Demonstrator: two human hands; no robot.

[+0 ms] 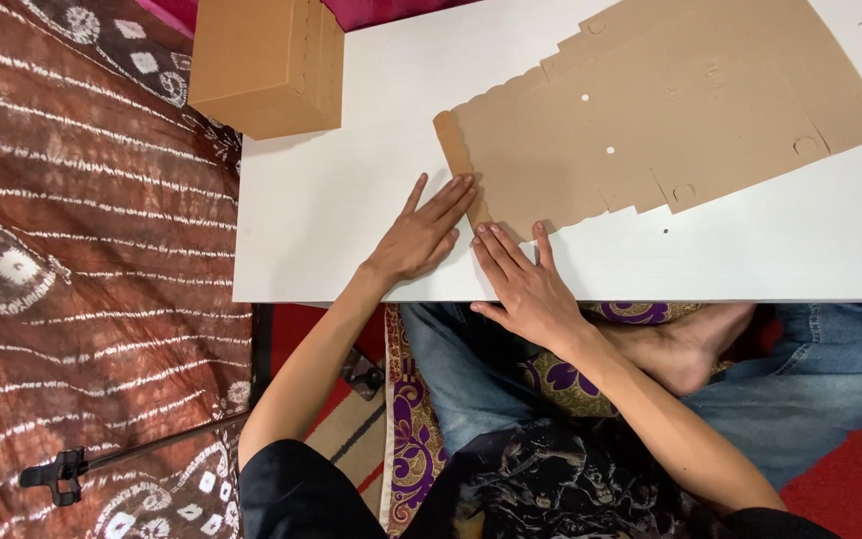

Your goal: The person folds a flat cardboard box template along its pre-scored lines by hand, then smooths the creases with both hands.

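Note:
A flat, die-cut brown cardboard sheet (670,110) lies unfolded on the white table (331,210), reaching toward the far right. My left hand (421,235) rests flat on the table with its fingertips against the sheet's narrow left flap (456,160). My right hand (521,284) lies flat beside it, fingers spread, touching the sheet's near left corner. Neither hand grips anything.
A folded brown cardboard box (266,62) stands at the table's far left corner. A brown patterned cloth (82,260) covers the area to the left, with a black tripod leg (102,459) lying on it. My crossed legs in jeans and a bare foot (685,344) are under the table's near edge.

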